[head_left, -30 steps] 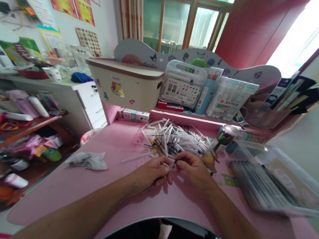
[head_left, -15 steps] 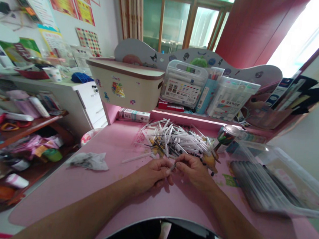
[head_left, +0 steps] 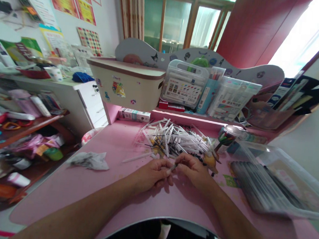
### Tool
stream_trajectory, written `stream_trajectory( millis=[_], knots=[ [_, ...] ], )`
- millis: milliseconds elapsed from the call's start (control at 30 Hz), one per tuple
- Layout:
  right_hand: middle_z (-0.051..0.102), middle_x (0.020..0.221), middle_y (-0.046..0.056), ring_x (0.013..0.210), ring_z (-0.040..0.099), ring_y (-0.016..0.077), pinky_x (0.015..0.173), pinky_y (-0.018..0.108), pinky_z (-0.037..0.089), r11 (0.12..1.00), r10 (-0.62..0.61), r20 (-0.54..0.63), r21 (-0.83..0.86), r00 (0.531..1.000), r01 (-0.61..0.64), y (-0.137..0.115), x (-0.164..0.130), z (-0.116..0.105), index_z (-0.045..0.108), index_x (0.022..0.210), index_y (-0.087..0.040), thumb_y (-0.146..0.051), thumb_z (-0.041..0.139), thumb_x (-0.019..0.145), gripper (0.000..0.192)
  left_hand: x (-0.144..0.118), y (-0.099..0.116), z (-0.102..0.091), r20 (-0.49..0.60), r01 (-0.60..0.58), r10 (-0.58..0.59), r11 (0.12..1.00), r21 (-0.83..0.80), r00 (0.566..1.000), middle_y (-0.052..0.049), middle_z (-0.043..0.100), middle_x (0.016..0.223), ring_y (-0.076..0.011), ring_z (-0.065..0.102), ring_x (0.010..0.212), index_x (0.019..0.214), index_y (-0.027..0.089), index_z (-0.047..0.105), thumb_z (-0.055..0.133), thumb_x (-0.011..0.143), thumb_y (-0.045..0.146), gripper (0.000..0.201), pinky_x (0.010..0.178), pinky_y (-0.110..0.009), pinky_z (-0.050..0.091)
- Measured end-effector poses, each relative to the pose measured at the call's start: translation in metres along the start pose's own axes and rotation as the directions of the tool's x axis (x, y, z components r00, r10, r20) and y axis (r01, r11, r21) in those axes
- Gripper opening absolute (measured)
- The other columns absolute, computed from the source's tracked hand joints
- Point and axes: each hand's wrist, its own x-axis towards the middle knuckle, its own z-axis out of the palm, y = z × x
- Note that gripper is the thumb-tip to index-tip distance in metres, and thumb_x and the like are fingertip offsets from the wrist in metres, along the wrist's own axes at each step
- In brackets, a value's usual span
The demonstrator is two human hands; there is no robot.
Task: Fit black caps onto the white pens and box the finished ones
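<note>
You hold a thin white pen part (head_left: 171, 168) between both hands, low on the pink surface (head_left: 112, 145) and just at 6 o'clock of the pile. Your left hand (head_left: 150, 173) pinches its near end with the fingers closed around it; your right hand (head_left: 195, 170) meets it from 3 o'clock, fingers closed on the far tip. It looks like light, stiff, smooth plastic, so judge it easy to lift but apt to slip or roll; a pinch near each end, close to the joint, should steady it best. A narrow tip of this kind may bend or snap if you force it sideways.

At 12 o'clock of your hands lies the pile of white tubes and black refills (head_left: 178, 139), slender, round and tangled crosswise. One loose white tube (head_left: 136, 157) lies apart at 10 o'clock. A crumpled clear plastic bag (head_left: 89, 160), soft and wrinkled, sits at 9 o'clock. At 3 o'clock stands a clear rigid tray (head_left: 275, 178) with dark pens laid in rows, and a small round tin (head_left: 226, 134) is at 1 o'clock. A cream storage box (head_left: 126, 83) with stickers stands far behind at 11 o'clock.
</note>
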Motion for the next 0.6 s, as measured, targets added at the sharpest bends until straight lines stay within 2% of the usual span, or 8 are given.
stream_trajectory(
  millis=[100,200,267,400,500,600],
  knots=[
    [0.054,0.073,-0.002,0.065,0.049,0.0128,0.060,0.026,0.038,0.971,-0.108,-0.027,-0.216,0.994,0.100,-0.0040,0.0011,-0.0003,0.058,0.080,-0.020,-0.036,0.058,0.086,0.017,0.0005,-0.0008,0.0007,0.012,0.002,-0.002,1.000,0.016,1.000,-0.001,0.066,0.071,-0.0039,0.038,0.037,0.097,0.016,0.054,0.063,0.081,0.035,0.026,0.034,-0.016,0.024],
    [0.050,0.071,0.000,0.070,0.049,0.0140,0.066,0.027,0.038,0.921,-0.176,-0.020,-0.356,0.984,0.157,-0.0076,0.0018,0.0001,0.052,0.066,-0.019,-0.040,0.048,0.093,0.034,0.0012,-0.0018,0.0016,0.035,0.006,-0.007,1.000,0.017,0.999,-0.001,0.066,0.070,-0.0044,0.039,0.038,0.095,0.017,0.053,0.061,0.081,0.033,0.022,0.034,-0.016,0.027],
    [0.050,0.070,-0.001,0.067,0.048,0.0133,0.064,0.027,0.037,0.944,-0.134,-0.023,-0.308,0.991,0.121,-0.0079,0.0009,0.0004,0.052,0.069,-0.019,-0.042,0.046,0.094,0.034,0.0015,-0.0016,0.0019,0.034,0.012,-0.013,1.000,0.023,0.999,-0.001,0.066,0.069,-0.0046,0.038,0.038,0.094,0.017,0.052,0.061,0.081,0.032,0.021,0.034,-0.016,0.027],
    [0.054,0.074,-0.003,0.061,0.047,0.0120,0.058,0.024,0.036,0.989,-0.059,0.002,-0.135,0.998,0.058,-0.0064,-0.0027,0.0008,0.056,0.093,-0.020,-0.039,0.056,0.087,0.020,0.0012,-0.0002,0.0022,0.007,0.018,-0.018,1.000,0.015,1.000,-0.001,0.066,0.067,-0.0042,0.036,0.037,0.094,0.017,0.054,0.061,0.081,0.031,0.020,0.034,-0.016,0.024],
    [0.053,0.074,-0.002,0.065,0.048,0.0125,0.061,0.025,0.037,0.967,-0.104,-0.011,-0.237,0.995,0.098,-0.0067,-0.0028,0.0012,0.057,0.086,-0.020,-0.032,0.054,0.087,0.013,0.0011,-0.0007,0.0021,-0.001,0.022,-0.022,1.000,0.005,1.000,-0.001,0.066,0.067,-0.0043,0.037,0.037,0.093,0.018,0.054,0.061,0.081,0.030,0.018,0.034,-0.016,0.024],
    [0.053,0.075,0.000,0.073,0.050,0.0145,0.068,0.027,0.038,0.911,-0.171,-0.026,-0.384,0.985,0.148,-0.0083,-0.0007,0.0017,0.057,0.074,-0.019,-0.031,0.051,0.090,0.021,0.0025,-0.0028,0.0012,0.019,0.033,-0.034,0.999,0.014,0.999,-0.001,0.067,0.067,-0.0048,0.037,0.036,0.093,0.018,0.054,0.061,0.082,0.032,0.019,0.034,-0.016,0.025]
  ],
)
